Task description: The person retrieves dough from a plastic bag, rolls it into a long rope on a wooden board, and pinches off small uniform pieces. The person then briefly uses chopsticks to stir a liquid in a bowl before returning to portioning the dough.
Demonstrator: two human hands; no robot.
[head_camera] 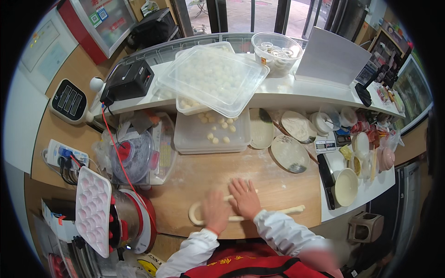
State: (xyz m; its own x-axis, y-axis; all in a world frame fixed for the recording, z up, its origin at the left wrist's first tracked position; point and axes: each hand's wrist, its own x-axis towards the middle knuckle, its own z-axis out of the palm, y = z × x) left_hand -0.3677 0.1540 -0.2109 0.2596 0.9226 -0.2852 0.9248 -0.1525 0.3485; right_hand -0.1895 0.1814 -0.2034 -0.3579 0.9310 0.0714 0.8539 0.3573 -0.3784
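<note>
A pale dough rope (291, 210) lies on the wooden board (194, 177), bent into a U at its left end. My left hand (215, 209) rests over the rope near that bend, blurred by motion. Just to its right, my right hand (246, 198) lies palm down on the upper strand, fingers spread. Both hands are flat against the dough rather than wrapped around it. Parts of the rope are hidden beneath them. Its lower strand runs past my right wrist toward the board's right side.
Beyond the hands, small dough balls (226, 139) sit on a plastic container lid (187, 137). A ceramic plate (290, 153) and a flour-filled plate (297, 125) stand to the right, near a black-handled cleaver (326, 182). A red cable (121, 158) crosses the left side above a pot (126, 217).
</note>
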